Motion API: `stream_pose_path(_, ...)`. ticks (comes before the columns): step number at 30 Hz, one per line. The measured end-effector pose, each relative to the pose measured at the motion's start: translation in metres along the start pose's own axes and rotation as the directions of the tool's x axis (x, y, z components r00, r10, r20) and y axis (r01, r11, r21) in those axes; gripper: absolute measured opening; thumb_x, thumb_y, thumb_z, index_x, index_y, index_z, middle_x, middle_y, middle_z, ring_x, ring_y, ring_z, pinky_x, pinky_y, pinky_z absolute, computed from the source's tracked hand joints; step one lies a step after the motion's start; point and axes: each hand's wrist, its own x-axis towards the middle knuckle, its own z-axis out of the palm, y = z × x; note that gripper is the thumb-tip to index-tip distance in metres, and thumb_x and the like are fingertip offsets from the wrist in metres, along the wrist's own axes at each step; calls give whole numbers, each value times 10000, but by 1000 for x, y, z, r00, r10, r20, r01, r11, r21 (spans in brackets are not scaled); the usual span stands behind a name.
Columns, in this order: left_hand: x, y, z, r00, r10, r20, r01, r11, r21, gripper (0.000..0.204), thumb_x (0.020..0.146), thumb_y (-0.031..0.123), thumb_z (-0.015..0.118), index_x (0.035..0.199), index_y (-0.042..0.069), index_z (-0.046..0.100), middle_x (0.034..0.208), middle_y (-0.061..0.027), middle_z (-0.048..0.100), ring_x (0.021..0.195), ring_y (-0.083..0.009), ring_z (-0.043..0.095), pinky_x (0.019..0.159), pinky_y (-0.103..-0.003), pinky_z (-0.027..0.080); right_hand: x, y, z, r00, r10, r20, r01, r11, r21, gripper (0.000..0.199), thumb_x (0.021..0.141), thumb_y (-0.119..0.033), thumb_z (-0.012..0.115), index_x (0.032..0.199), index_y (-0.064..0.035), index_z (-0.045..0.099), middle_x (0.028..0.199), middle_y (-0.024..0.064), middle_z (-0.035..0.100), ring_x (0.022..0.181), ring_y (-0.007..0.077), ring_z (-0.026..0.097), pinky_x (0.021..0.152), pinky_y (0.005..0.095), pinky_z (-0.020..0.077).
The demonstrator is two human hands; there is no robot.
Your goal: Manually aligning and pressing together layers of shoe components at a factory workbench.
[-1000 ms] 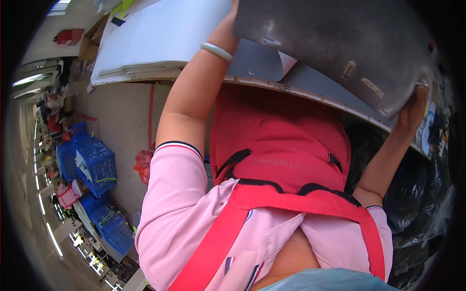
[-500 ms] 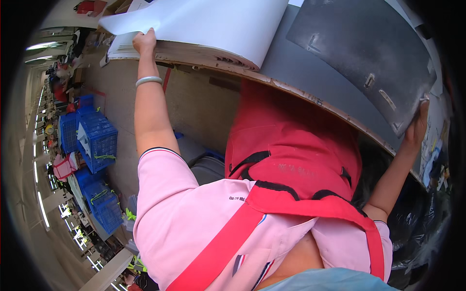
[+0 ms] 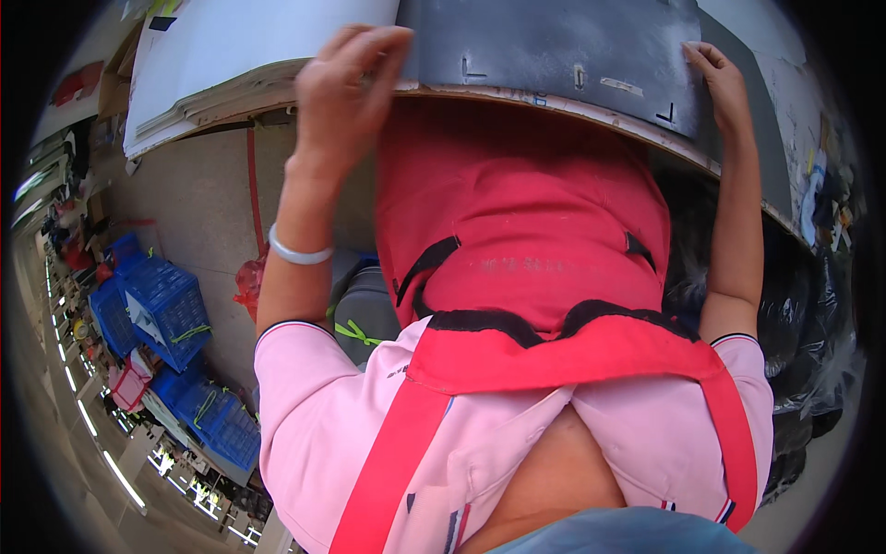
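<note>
Blue crates (image 3: 166, 309): standing on the floor at far left, well apart from the work.
White sheets (image 3: 240, 46): half a second ago the left hand gripped their edge; now it has let go.
Left hand (image 3: 346, 83): moved right, fingers loosely spread, touching the near-left edge of the dark sheet.
Dark sheet (image 3: 554, 46): lying flat on the table (image 3: 591, 113), no longer tilted, so it seems nearly in place.
Right hand (image 3: 720, 78): fingers together, pressing on the sheet's right corner.
</note>
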Motion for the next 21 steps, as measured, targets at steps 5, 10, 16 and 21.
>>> stream_pose_path(5,-17,2,86,959,144,245,-158,987,39,231,844,133,744,1061,58,716,1045,-108,658,989,-308,627,862,-392,519,15,5,0,999,-38,36,43,989,-140,306,903,-342,746,1052,-73,742,912,-64,660,868,44,547,817,208,407)
stream_pose_path(10,-12,-8,93,943,163,291,-185,982,48,250,836,166,748,1070,83,720,1102,-86,650,1062,-308,599,915,-411,500,13,14,-2,1000,-30,-8,29,991,-129,314,900,-353,746,1050,-77,749,904,-65,658,860,45,543,816,208,403)
stream_pose_path(16,-14,-19,90,957,181,227,-202,977,73,207,823,162,757,1015,87,740,1059,-66,666,1032,-278,617,872,-384,534,15,17,-1,999,-49,-10,46,979,-197,342,878,-390,762,1046,-92,758,905,-59,658,864,54,541,821,210,393)
stream_pose_path(21,-13,-18,93,953,203,225,-220,974,56,197,826,158,754,1007,82,736,1042,-72,667,1000,-280,627,849,-389,536,18,27,-5,995,-96,-25,89,972,-220,341,875,-390,762,1044,-93,760,906,-57,660,871,63,543,836,213,390)
